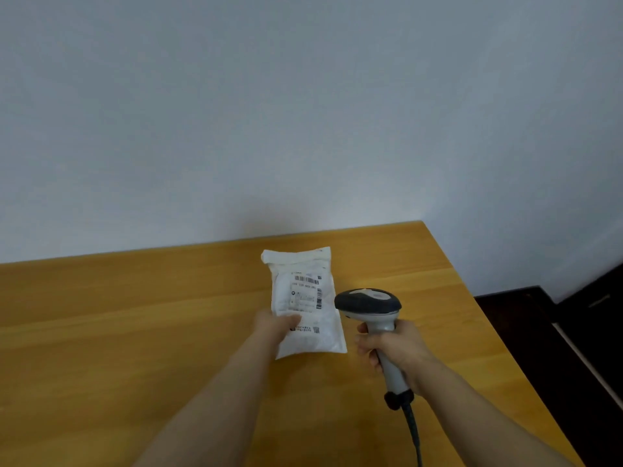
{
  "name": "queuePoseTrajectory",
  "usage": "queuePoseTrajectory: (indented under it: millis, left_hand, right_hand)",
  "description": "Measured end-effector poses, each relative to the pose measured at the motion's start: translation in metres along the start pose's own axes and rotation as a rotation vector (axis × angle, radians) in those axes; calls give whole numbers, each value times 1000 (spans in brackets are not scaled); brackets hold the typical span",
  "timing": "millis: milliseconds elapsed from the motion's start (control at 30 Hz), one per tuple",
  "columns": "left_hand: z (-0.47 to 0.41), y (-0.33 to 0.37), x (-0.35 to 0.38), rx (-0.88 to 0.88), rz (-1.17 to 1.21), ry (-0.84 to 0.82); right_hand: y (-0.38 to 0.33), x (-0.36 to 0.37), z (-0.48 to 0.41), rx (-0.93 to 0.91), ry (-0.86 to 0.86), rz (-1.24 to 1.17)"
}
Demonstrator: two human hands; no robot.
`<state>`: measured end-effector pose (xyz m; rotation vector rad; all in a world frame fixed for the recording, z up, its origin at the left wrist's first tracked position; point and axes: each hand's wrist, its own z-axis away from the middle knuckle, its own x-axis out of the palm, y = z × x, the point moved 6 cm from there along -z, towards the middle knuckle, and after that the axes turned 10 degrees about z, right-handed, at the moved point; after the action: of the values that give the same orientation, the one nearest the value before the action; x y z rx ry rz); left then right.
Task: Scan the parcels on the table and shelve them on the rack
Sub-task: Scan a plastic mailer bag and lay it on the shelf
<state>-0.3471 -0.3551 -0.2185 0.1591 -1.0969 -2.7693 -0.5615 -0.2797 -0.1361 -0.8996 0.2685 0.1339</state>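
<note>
Wooden table (101, 332) stretches wide toward nine o'clock, its back edge against the wall (303, 112). The left hand (274, 326) pinches the white parcel (308, 298) at centre, thumb on its label. At the parcel's three o'clock, the right hand (396, 348) grips the scanner (369, 303) by its handle, and the cable (414, 433) trails toward six. The table's right edge lies just beyond.

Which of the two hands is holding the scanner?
The right hand grips the scanner by its grey handle; the left hand holds the white parcel instead.
</note>
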Motion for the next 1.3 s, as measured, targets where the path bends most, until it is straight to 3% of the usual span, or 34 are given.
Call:
queuePoseTrajectory:
  millis: [133, 333, 633, 1300]
  left_hand:
    - [55, 11, -16, 127, 89, 11]
    - [155, -2, -70, 347, 105, 165]
    - [258, -36, -156, 392, 342, 345]
    - [328, -58, -259, 449, 453, 481]
  right_hand:
    - [-16, -1, 36, -103, -71, -16]
    - [-34, 7, 118, -325, -224, 24]
    - [-41, 49, 216, -455, -409, 133]
    - [-60, 117, 304, -544, -482, 213]
